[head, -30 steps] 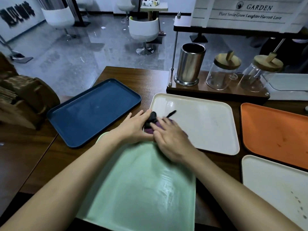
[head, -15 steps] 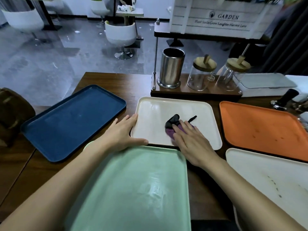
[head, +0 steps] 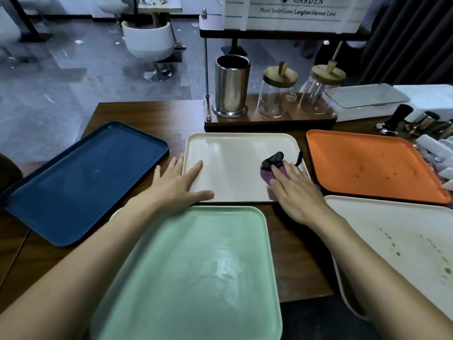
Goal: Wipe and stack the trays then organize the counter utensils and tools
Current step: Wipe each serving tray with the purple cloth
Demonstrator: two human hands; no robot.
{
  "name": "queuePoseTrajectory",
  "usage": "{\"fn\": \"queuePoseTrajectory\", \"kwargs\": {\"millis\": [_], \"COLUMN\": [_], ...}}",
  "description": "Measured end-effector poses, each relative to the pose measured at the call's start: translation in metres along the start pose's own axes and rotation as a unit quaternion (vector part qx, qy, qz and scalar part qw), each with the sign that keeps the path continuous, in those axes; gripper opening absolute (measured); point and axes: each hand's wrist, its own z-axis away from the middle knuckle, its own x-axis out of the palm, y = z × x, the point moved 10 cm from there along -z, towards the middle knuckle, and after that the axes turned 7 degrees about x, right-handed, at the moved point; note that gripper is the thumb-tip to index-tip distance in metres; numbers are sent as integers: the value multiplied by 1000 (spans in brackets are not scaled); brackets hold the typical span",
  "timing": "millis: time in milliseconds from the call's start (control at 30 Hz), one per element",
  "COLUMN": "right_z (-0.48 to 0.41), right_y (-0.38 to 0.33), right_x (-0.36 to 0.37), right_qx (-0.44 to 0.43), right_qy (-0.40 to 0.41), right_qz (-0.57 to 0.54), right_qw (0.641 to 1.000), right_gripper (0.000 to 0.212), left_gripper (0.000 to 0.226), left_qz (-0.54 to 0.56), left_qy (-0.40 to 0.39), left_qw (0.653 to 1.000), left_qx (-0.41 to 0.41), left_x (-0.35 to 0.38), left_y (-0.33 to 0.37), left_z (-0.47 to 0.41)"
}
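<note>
The blue tray (head: 85, 182) lies just left of the left grip (head: 181, 182), apart from it and not part of this step. The left grip is spread flat with straight fingers and holds nothing. Its fingertips rest on the left edge of the cream tray (head: 232, 165), its thumb lies along the near rim, and its outer fingers sit on the tabletop (head: 291, 253). That is a good brace: it should press straight down so the tray cannot slide or spin while the other side is rubbed.

The green tray (head: 196, 266) lies just nearer the person than both grips, under the forearms.

The purple and black cloth (head: 269, 168) sits bunched at the right end of the cream tray, under the fingertips of the right grip (head: 296, 192). That grip is flat too, with fingers extended on top of the cloth rather than curled round it, and its wrist is low over the tray's near right corner.

To wipe well, I would spread the bunched cloth wider, run overlapping strokes toward the left grip, and follow the raised rim and corners, where dirt probably collects.

The orange tray (head: 367, 163), just right of the right grip, shows dark spots. The stained white tray (head: 392, 231) nearer the person shows a trail of marks. Both look unwiped, so stacking seems some way off.
</note>
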Motion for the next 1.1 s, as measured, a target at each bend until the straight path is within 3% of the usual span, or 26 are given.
{"fn": "queuePoseTrajectory", "kwargs": {"millis": [133, 333, 567, 700, 867, 1100], "right_z": [3, -2, -3, -8, -27, -79], "right_y": [-17, -112, -108, -70, 7, 7], "right_x": [4, 27, 27, 23, 3, -6], "right_qx": [9, -101, -134, -80, 95, 93], "right_qy": [16, -10, -4, -23, 2, 3], "right_qz": [2, -28, -3, 23, 76, 51], "right_qw": [1000, 994, 991, 996, 993, 994], "right_gripper": [62, 63, 64, 73, 84, 91], "left_gripper": [99, 104, 118, 103, 110, 118], "left_qz": [-10, -16, -15, -10, -1, 3], "left_qy": [-21, -30, -35, -34, -27, -28], "left_qw": [1000, 999, 999, 999, 1000, 999], "left_qx": [-11, -21, -24, -21, -12, -16], "left_x": [5, 7, 6, 6, 6, 4], "left_y": [-2, -3, -4, -3, -3, -2], "left_z": [-4, -5, -5, -4, -4, -1]}}
